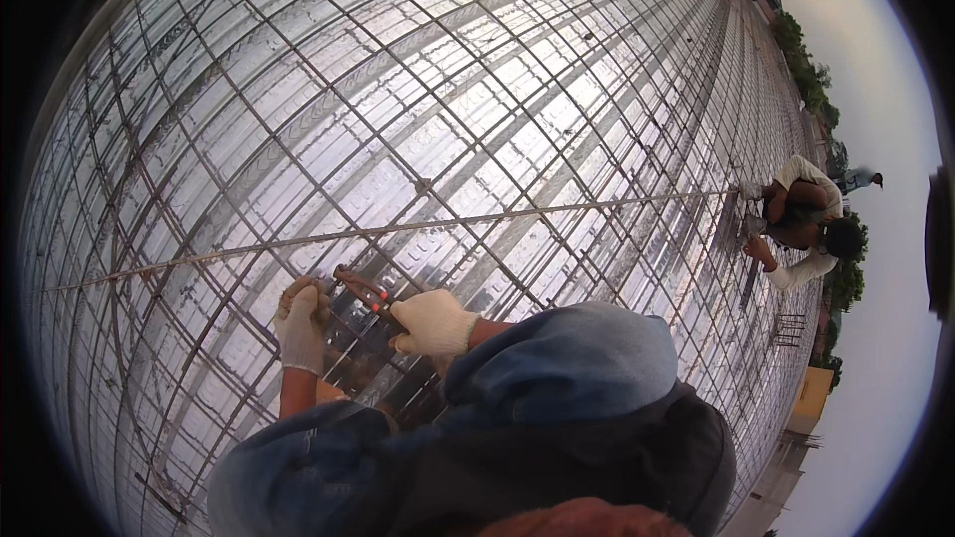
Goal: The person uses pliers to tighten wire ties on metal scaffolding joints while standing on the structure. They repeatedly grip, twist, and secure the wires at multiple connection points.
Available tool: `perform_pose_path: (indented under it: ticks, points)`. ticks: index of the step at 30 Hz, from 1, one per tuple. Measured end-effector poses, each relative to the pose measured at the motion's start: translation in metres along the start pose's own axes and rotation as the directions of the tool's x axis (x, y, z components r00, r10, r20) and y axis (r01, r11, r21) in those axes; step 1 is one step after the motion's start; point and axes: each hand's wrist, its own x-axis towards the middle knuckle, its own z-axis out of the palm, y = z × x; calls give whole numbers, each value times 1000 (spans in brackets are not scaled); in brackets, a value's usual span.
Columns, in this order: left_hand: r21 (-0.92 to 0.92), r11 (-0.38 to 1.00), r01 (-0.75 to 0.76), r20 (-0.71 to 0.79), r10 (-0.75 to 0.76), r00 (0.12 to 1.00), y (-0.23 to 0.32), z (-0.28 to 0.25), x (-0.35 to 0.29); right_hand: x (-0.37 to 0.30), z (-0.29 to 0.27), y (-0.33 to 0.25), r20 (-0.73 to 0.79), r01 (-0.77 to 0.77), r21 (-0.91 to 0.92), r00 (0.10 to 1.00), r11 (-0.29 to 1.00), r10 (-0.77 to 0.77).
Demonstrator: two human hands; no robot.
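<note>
My right hand (435, 322), in a cream knitted work glove, is wrapped round the red handles of a pair of pincers (356, 284). Their rusty brown head points up and left, just above the rebar mesh (423, 186). Beside that head is my left hand (301, 323), also gloved, with its fingers curled closed. Whatever it pinches, if anything, is too small to see. Both hands are low over crossing bars, in front of my bent knees in blue jeans (587, 348).
Ribbed shiny metal decking (468, 129) lies beneath the mesh. One long bar (398, 229) runs crosswise just beyond my hands. At the right a co-worker (801, 224) crouches on the mesh, with another person (858, 179) behind. Trees (796, 45) and a yellow structure (811, 400) stand past the edge.
</note>
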Motion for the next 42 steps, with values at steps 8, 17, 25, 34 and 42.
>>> perform_pose_path:
  ticks: [8,17,25,34,42]
  points:
    - [11,998,58,38,-59,998,-3,17,-13,-3,-7,-6,11,-14,80,1000,997,13]
    - [6,990,-139,-76,139,987,40,-1,5,19,-56,70,-337,-6,509,918,861,206]
    - [-23,977,-211,-175,204,963,74,-45,-12,90,-166,213,-769,16,382,559,924,308]
    - [-9,988,-157,-389,141,910,58,-64,-88,160,-286,352,-743,-363,253,520,897,420]
    - [51,985,-163,-518,165,839,36,-91,-136,222,-327,384,-780,-332,188,521,924,346]
